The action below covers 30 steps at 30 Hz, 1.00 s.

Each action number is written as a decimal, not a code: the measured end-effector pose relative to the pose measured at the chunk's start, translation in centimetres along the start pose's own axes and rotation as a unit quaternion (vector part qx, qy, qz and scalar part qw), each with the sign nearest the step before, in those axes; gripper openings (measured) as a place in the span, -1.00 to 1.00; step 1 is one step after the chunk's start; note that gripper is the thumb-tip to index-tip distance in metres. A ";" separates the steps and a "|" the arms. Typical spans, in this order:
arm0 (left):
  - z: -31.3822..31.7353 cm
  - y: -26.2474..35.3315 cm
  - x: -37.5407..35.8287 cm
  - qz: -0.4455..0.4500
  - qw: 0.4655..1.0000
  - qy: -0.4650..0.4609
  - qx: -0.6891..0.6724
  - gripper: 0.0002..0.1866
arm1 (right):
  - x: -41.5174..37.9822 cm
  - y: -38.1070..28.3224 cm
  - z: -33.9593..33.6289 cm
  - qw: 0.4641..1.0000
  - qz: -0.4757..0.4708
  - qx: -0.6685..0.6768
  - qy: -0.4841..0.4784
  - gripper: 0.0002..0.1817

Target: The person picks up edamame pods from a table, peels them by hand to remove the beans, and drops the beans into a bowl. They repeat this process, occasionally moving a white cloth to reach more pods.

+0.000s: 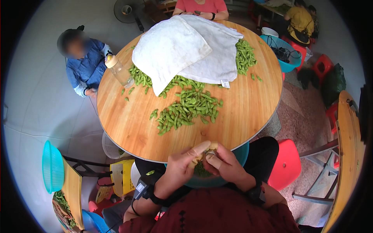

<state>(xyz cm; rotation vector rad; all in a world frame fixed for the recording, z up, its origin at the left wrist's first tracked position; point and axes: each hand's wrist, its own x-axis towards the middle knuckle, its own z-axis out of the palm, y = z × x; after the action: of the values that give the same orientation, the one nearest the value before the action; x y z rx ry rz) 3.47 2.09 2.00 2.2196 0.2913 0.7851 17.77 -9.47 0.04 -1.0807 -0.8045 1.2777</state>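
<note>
Lower centre of frame, L hand [182,163] and R hand [226,164] meet at the near edge of the table [248,116], above a basin [244,153]. Fingers on both are curled in, tips pinched close w/ hardly any gap; can't tell if a pod is btwn them. Yellowish covers [213,145] sit on some fingertips. Loose pods [186,110] lie mid-table, w/ more poking out from under white cloths [167,46], upper centre. Step in hand: prob. shelling, pod by pod, w/ green bits [201,170] in the basin. Next move prob. calls for a firm thumb press, kept over the basin. Writing: tag [225,83] on a cloth, too small to read; yellow bag [123,176], lower left, nothing legible. No brand readable.
</note>
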 end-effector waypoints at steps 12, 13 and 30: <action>1.6 -1.4 -2.5 -0.341 0.850 -0.017 -0.401 -0.67 | 0.1 0.9 -0.7 0.960 0.175 0.214 -0.051 -0.81; 1.7 -1.4 -2.3 -0.340 0.849 -0.019 -0.403 -0.67 | 0.1 0.7 -0.8 0.962 0.180 0.203 -0.028 -0.83; 2.4 -2.1 -2.6 -0.296 0.926 0.005 -0.235 -0.91 | -0.5 1.4 -0.7 0.931 -0.139 -0.315 0.118 -0.79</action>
<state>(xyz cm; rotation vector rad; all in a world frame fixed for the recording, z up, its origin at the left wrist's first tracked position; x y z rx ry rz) 2.99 1.03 -1.96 1.5496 0.6653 0.4665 17.90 -10.13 -1.50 -1.5290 -1.1719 0.6344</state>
